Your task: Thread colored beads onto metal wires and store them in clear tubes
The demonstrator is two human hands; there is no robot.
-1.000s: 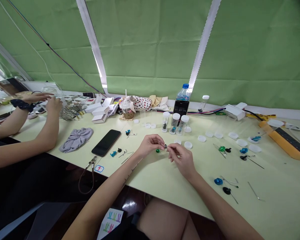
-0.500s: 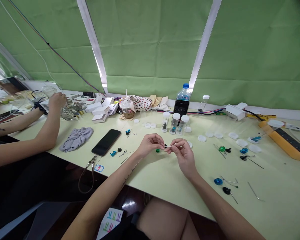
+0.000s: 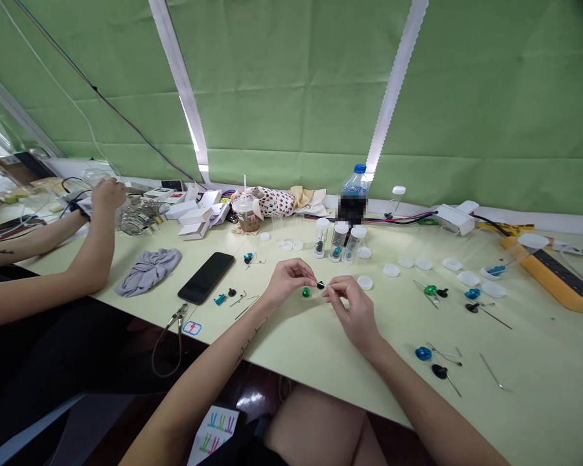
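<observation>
Over the table (image 3: 315,343), both hands (image 3: 289,281) (image 3: 356,312) (fingers (image 3: 304,282) bent).

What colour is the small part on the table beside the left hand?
Green; the small part shows in the head view.

Green blinds (image 3: 301,84) hang behind a pale table (image 3: 320,369)

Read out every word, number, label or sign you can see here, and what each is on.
Blue-bordered sticker on the table: one red character, perhaps "9", too small to be sure.
Dark pixelated patch before the plastic bottle: unreadable.
Tattoo on the co-worker's forearm: too small to read.
Nothing else legible.
</observation>
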